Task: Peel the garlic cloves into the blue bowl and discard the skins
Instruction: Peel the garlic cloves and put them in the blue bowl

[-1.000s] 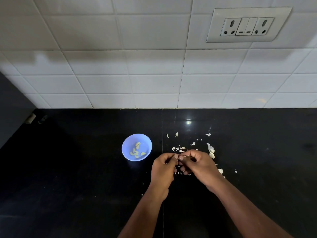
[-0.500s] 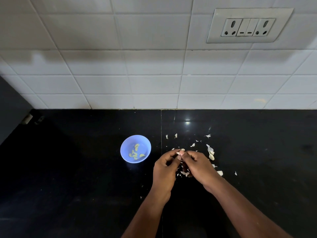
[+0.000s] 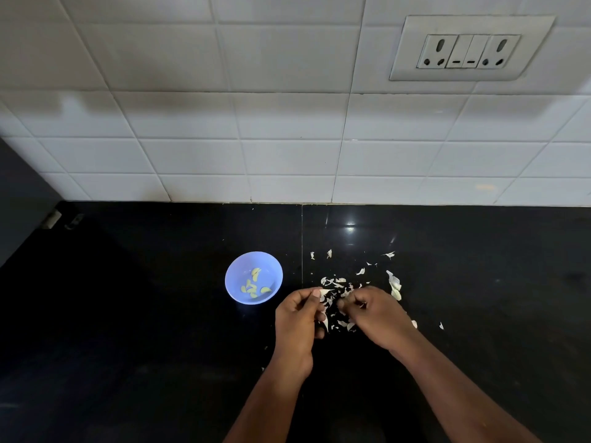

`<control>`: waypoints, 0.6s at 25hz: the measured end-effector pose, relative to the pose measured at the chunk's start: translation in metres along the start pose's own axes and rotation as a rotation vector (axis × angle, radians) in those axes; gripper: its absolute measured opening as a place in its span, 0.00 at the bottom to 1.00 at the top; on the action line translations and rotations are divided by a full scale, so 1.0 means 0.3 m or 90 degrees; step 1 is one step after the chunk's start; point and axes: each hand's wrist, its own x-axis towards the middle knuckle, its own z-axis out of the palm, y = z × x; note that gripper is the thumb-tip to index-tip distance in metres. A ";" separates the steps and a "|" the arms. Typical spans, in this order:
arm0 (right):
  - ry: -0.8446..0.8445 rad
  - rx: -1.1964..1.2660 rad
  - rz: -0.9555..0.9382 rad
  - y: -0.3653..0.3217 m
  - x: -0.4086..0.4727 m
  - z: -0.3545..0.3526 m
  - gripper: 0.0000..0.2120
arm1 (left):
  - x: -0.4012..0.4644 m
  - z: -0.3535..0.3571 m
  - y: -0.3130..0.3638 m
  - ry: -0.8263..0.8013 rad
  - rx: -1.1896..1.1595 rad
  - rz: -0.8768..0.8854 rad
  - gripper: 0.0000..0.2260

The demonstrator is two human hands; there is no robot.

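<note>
A small blue bowl (image 3: 231, 276) stands on the black counter and holds several peeled yellowish garlic cloves (image 3: 254, 284). To its right, my left hand (image 3: 295, 324) has curled fingers and pinches a whitish garlic clove (image 3: 323, 292) between thumb and forefinger. A short gap away, my right hand (image 3: 375, 314) has its fingers curled in, and the fingertips seem to pinch a scrap of garlic skin (image 3: 360, 304). Loose white skins (image 3: 332, 280) lie scattered between and beyond both hands. Two larger whitish pieces (image 3: 395, 285) lie just past my right hand.
The black counter (image 3: 128, 314) meets a white tiled wall (image 3: 287, 148) at the back. A socket plate (image 3: 470, 49) sits high on the wall at the right. A dark cabinet side (image 3: 19, 193) stands at the far left.
My hands were joined on one clove. They have now drawn apart, the right moving right, the left keeping the clove. The view has shifted slightly.
</note>
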 end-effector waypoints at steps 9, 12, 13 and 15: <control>0.125 -0.007 -0.137 -0.040 0.011 0.003 0.06 | 0.004 0.032 0.017 0.013 -0.048 -0.077 0.05; 0.044 0.061 -0.232 -0.042 0.017 0.020 0.11 | 0.005 0.039 0.032 -0.015 -0.080 -0.152 0.06; 0.049 0.070 -0.244 -0.046 0.022 0.023 0.09 | 0.006 0.039 0.039 -0.021 -0.096 -0.180 0.07; 0.066 0.102 -0.222 -0.056 0.035 0.013 0.05 | 0.015 0.034 0.052 -0.012 -0.118 -0.224 0.06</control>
